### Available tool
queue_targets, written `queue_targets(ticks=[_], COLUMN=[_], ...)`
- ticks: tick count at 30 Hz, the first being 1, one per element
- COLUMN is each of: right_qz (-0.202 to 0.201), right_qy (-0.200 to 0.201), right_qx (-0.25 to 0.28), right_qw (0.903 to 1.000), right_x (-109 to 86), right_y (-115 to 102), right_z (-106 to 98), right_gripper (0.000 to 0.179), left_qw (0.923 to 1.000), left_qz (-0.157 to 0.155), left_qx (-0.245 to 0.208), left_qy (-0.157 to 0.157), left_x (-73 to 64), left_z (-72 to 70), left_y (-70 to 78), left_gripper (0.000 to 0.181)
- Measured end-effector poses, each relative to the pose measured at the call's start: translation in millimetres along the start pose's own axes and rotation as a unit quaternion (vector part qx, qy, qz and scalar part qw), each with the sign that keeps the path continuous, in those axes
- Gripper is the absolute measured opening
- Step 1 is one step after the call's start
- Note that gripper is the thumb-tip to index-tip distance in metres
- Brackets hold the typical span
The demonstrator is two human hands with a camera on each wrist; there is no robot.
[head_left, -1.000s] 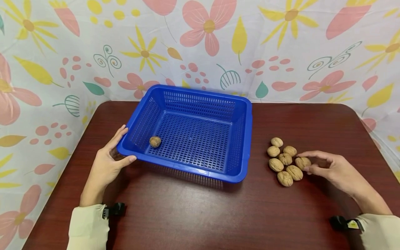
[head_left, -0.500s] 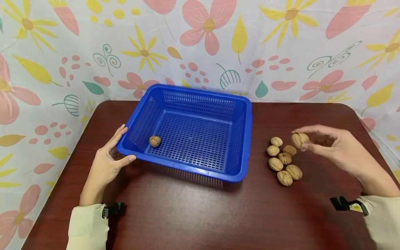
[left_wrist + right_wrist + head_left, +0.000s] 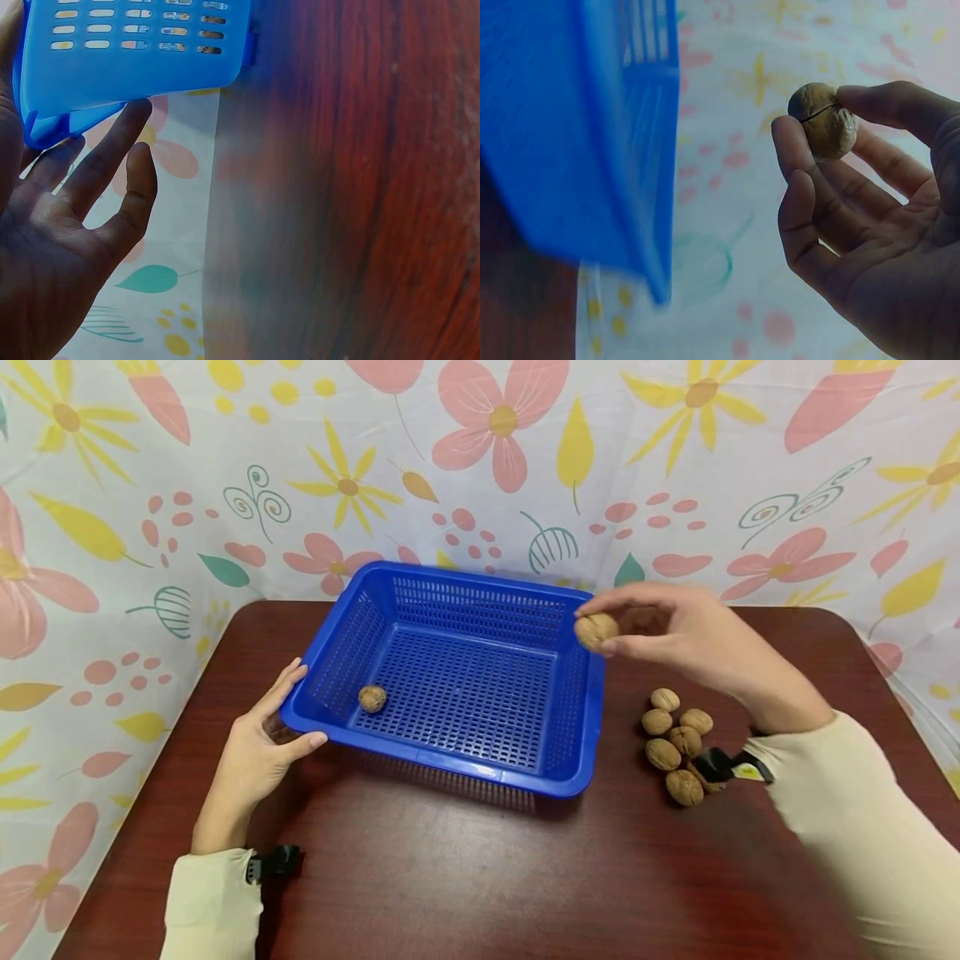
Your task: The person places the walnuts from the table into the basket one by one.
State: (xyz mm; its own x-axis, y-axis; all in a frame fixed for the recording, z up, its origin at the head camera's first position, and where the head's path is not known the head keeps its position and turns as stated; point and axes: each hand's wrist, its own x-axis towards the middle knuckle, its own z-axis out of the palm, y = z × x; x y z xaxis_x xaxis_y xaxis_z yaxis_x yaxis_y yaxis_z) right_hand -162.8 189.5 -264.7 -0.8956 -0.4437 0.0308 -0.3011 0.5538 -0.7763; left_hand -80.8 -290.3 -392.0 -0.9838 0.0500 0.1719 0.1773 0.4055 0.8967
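Observation:
In the head view my right hand pinches a walnut between thumb and fingertips, above the right rim of a blue plastic basket. The right wrist view shows the same walnut in the fingertips, apart from the basket wall. My left hand grips the basket's near left corner, its thumb over the rim and fingers along the outside. A single walnut lies inside on the perforated floor, toward the left. Several more walnuts lie grouped to the right of the basket, one partly hidden by the right wrist strap.
A dark red-brown wooden table bears everything. Behind it and at the left hangs a white cloth printed with flowers and leaves. Black straps with small devices sit on both wrists.
My right hand has picked a walnut from the right-hand group, lifted it, and carried it left to above the basket's right rim. The left hand and basket have stayed put.

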Motion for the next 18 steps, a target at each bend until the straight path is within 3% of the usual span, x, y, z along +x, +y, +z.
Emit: queue_targets(ticks=[5,11,18], right_qz=[-0.029,-0.044,-0.018], right_qy=[-0.041,-0.095,-0.14], right_qx=[0.042,0.113,0.164], right_qw=[0.9979,0.9881,0.9764], right_x=[39.1,78.7,125.1], right_y=[-21.9,-35.4,-43.5], right_z=[24.8,57.4,102.7], right_gripper=[0.03,0.032,0.031], left_qw=[1.0,1.0,1.0], left_qz=[-0.001,0.001,0.0], left_qx=[0.001,-0.003,0.0], left_qy=[-0.001,-0.003,0.001], left_x=[0.1,1.0,0.0], left_z=[-0.3,0.1,0.2], left_y=[0.1,0.5,-0.2], left_gripper=[0.083,0.083,0.083])
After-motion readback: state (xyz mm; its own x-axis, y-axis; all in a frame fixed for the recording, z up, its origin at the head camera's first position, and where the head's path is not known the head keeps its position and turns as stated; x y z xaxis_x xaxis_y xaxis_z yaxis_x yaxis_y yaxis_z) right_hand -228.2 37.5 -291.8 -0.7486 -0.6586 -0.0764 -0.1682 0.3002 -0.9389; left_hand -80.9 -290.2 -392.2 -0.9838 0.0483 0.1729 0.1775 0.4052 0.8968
